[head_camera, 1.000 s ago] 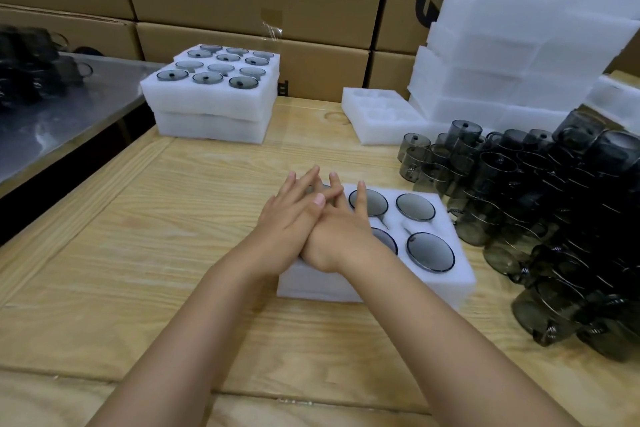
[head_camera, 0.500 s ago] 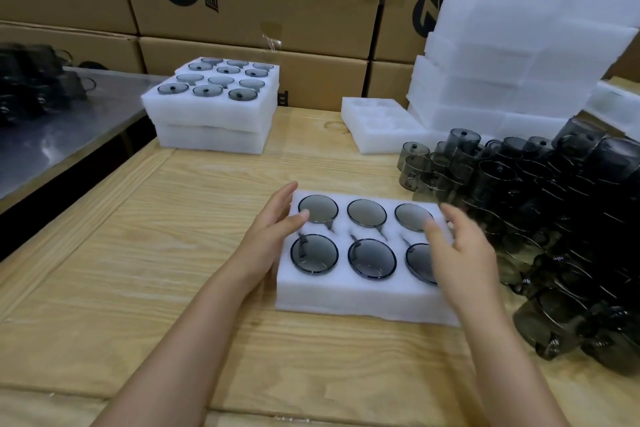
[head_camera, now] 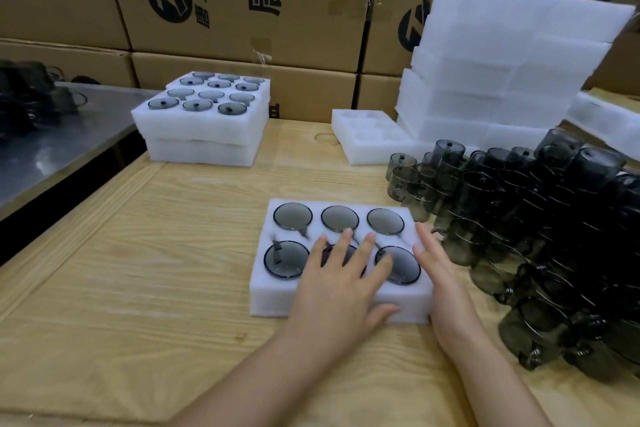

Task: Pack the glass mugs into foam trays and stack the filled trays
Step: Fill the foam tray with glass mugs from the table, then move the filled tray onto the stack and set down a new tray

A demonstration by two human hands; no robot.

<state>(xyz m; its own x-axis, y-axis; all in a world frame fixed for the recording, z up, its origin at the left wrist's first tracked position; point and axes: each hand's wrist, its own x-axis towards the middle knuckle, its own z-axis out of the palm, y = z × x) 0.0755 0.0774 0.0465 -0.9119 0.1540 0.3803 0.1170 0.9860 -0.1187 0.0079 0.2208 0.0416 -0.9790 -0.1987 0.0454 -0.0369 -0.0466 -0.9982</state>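
The left hand lay flat, grip released, fingers spread across the top of the foam tray. The right hand, also released, rested straight-fingered along the tray's right side. Half a second earlier the left hand was at the tray's left edge. Six glass mugs filled the tray, which looked ready for the stack of filled trays beyond it on the tabletop.

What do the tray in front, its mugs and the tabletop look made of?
The tray looks like white foam, matte, with fuzzy edges. The mugs look like smoky grey glass: glossy, see-through. The tabletop looks like pale wood with visible grain, dull finish.
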